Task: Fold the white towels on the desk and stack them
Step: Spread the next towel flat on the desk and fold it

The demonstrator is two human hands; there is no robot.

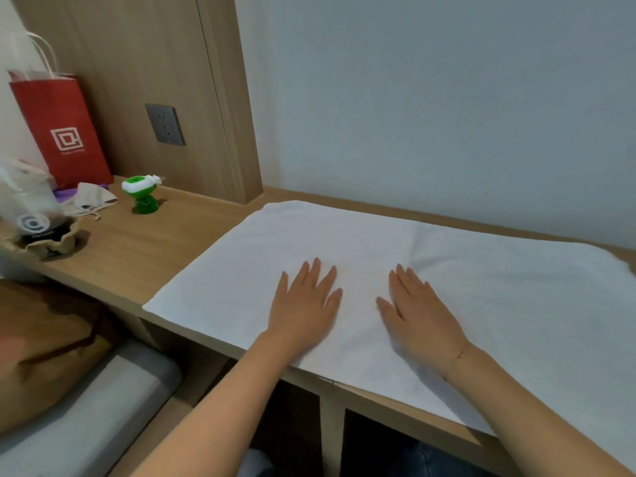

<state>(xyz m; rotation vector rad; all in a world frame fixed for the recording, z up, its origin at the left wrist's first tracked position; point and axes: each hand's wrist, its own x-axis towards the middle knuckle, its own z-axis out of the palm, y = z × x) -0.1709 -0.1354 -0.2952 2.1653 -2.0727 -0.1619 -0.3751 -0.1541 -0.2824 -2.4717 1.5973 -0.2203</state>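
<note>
left hand (303, 304): you're pressing it flat, fingers spread, on the white towel (499, 287)
right hand (418, 316): lying flat alongside, fingers together

I see one white towel (395, 280) spread flat on the desk (144, 256), covering its right part. Far edge runs along the desk's back edge, near edge overhangs the front edge slightly. Faint crease right of centre; right end runs out of view.

Likely home bedroom; wooden desk (144, 249); red gift bag (62, 132).
</note>
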